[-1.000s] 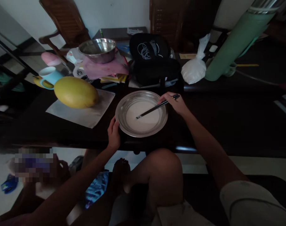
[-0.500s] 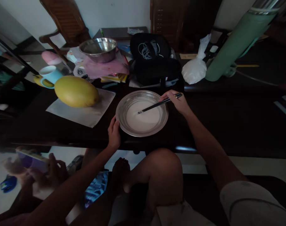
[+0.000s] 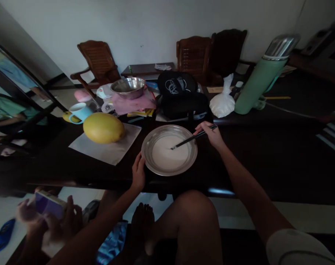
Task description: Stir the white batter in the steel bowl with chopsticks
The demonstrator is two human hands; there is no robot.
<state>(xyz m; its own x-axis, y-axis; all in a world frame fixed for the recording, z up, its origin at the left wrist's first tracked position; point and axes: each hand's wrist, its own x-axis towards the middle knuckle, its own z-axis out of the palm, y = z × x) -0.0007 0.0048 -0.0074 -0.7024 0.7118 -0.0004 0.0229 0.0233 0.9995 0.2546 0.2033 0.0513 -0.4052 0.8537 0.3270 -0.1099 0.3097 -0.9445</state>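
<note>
A metal bowl [image 3: 193,156] stands near the table's front edge, with a milky white liquid [image 3: 164,156] inside. My left hand [image 3: 139,173] grips the bowl's left side, fingers against its outer wall. In my right hand [image 3: 211,134] is a pair of dark chopsticks [image 3: 188,140], held near their top ends over the bowl's right rim. They slant down to the left, and their tips dip into the liquid near the middle. White residue shows near the tips.
On the left, a large yellow melon [image 3: 103,127] lies on a pale sheet [image 3: 109,154] beside a light blue mug [image 3: 79,112]. Behind are another metal bowl [image 3: 128,88], a black case [image 3: 181,95], a tied white bag [image 3: 223,105] and a green thermos [image 3: 260,84]. Another person's hands hold a phone [image 3: 49,204] at lower left.
My view has tilted up, so the table sits lower in the picture. The chopstick tips have shifted slightly within the liquid. Both hands keep their holds.
</note>
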